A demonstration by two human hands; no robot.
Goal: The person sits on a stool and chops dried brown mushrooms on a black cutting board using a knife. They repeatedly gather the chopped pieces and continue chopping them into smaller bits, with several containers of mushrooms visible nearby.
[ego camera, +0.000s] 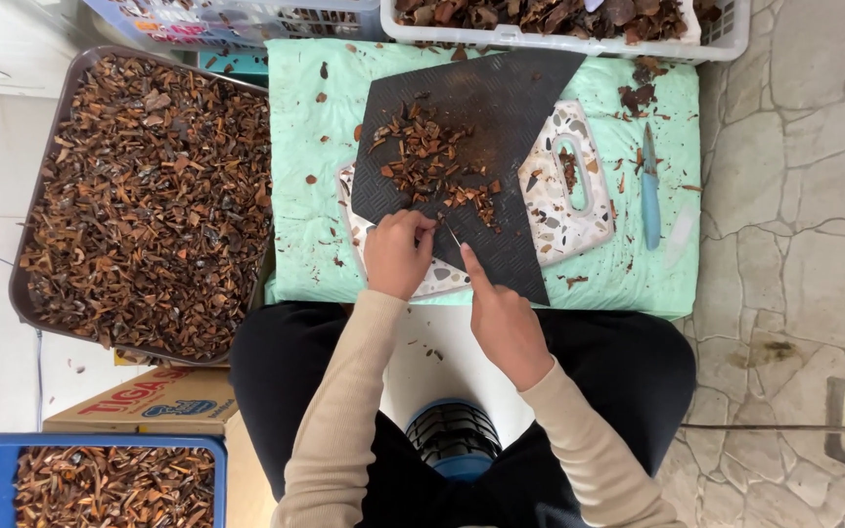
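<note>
Tray [70, 93] lies left of mat [501, 108]; knife [649, 191] lies right.

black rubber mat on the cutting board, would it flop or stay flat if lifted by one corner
The black mat would probably flop: it looks thin, and it overhangs the speckled cutting board toward the green cloth. Its ribbed surface likely grips rather than slides. The brown cut pieces lie loose on it, so tilting would likely spill them.
</note>
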